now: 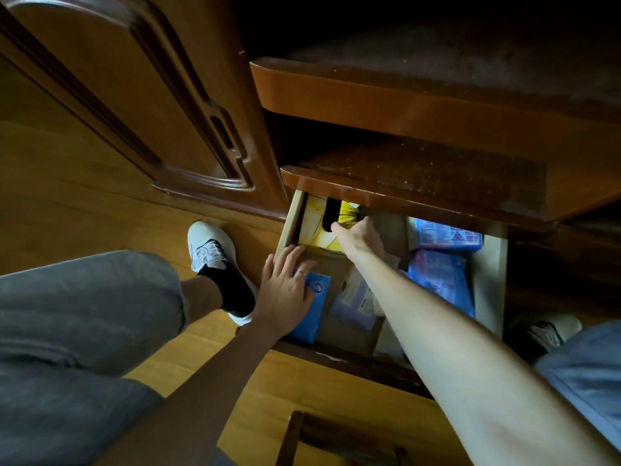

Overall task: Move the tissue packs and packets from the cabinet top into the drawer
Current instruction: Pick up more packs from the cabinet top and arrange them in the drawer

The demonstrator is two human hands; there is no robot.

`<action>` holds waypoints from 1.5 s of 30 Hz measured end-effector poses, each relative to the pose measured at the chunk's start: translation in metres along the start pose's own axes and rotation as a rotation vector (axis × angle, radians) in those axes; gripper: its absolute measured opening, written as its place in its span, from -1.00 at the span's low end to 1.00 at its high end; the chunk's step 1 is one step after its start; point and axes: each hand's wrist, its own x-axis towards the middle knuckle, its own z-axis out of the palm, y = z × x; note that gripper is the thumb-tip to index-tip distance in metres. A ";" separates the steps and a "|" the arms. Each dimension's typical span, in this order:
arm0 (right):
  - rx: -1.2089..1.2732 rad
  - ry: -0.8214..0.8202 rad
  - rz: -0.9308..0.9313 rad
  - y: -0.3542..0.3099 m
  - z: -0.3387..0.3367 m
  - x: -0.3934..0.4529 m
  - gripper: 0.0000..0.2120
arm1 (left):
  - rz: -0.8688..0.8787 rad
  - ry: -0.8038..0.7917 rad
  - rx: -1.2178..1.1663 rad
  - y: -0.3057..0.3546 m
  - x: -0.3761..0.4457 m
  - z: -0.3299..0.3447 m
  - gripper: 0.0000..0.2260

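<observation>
The drawer stands pulled out below the cabinet top, which overhangs its far end. The left hand lies flat with fingers spread and relaxed, gripping nothing, palm down on the near left part of the drawer's contents. Its fingertips reach toward the drawer's left wall at about eleven o'clock, and a ring shows on one finger. Directly at four o'clock from that hand, touching and partly under its palm edge, is a blue tissue pack lying flat inside the drawer.

The right hand reaches deep toward the drawer's back, at about one o'clock from the left hand. Its fingers curl over the edge of a yellow box with a dark oval opening, which sits in the far left corner under the overhang; whether the fingers actually clamp the box or only rest on it I cannot tell.

At three o'clock from the right hand, well apart from it, a blue packet lies against the drawer's far right side. Just below it, at about five o'clock from the right hand, a second blue packet lies tilted. A pale lilac pack rests between the two forearms, beside the blue tissue pack.
</observation>
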 end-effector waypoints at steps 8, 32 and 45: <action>0.019 0.018 -0.015 0.021 -0.035 -0.010 -0.48 | -0.143 0.238 -0.251 0.011 0.007 -0.028 -0.58; -0.215 0.331 -0.018 0.087 -0.077 0.007 -0.12 | -0.756 0.229 -1.256 -0.004 -0.005 -0.105 -0.30; -0.530 0.191 -0.153 0.066 -0.046 0.051 0.12 | -0.638 0.252 -1.341 -0.015 0.005 -0.093 -0.62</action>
